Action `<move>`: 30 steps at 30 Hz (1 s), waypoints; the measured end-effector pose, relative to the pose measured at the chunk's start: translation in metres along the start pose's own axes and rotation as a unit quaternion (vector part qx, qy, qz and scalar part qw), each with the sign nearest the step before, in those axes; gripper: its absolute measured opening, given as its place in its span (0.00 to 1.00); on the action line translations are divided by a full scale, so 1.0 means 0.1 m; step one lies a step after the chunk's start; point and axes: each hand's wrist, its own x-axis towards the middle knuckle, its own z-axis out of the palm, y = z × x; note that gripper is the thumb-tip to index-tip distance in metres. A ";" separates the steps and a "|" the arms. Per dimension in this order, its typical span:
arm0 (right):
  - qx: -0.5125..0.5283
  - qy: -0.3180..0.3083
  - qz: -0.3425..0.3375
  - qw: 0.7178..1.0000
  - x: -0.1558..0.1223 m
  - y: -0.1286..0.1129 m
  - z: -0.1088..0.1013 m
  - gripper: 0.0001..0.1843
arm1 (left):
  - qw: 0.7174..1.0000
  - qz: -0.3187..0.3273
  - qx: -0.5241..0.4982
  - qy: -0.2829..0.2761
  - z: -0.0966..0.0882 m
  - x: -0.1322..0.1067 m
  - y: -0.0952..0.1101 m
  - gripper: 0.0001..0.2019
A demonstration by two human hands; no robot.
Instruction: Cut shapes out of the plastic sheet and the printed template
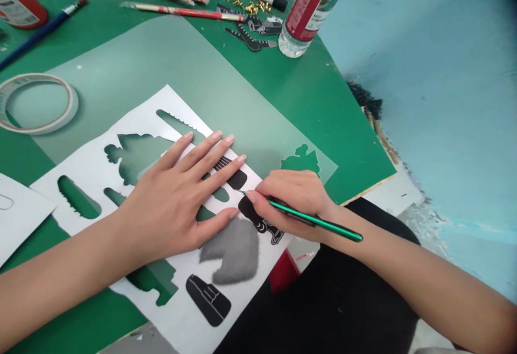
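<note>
Pressing the white sheet (pixel 141 114) flat, the left hand (pixel 177 203) lies with its grip released, fingers spread across the cut-out shapes. The right hand (pixel 294 203) has its grip clenched around a thin green tool (pixel 319 220), pen or craft blade I cannot tell, with the tip on the sheet. That tip sits just beside the left thumb and between it and the index finger, so a slip leftward would likely run into skin. If the pressing palm eases, the sheet could slide on the smooth translucent mat (pixel 169 57) and spoil the line. The sheet's near corner appears to hang over the desk (pixel 323 101) edge above the lap, where the paper may flex under pressure. The right forearm is off the desk, so there is little support on that side. Room to shift lies farther up the mat, short of the bottle (pixel 309 14) and the tape roll (pixel 70 101).
</note>
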 end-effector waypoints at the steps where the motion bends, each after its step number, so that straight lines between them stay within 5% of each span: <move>1: 0.000 0.000 0.000 1.000 0.00 0.00 0.00 0.15 | 1.000 0.000 0.001 -0.001 0.00 0.00 0.00 0.34; 10: 0.016 -0.060 -0.044 0.997 0.14 0.16 -0.12 0.18 | 1.000 0.012 -0.005 -0.020 -0.02 0.01 -0.05 0.34; 30: 0.023 -0.067 -0.043 0.997 0.12 0.17 -0.13 0.18 | 0.999 0.012 -0.029 -0.037 -0.08 0.02 -0.07 0.33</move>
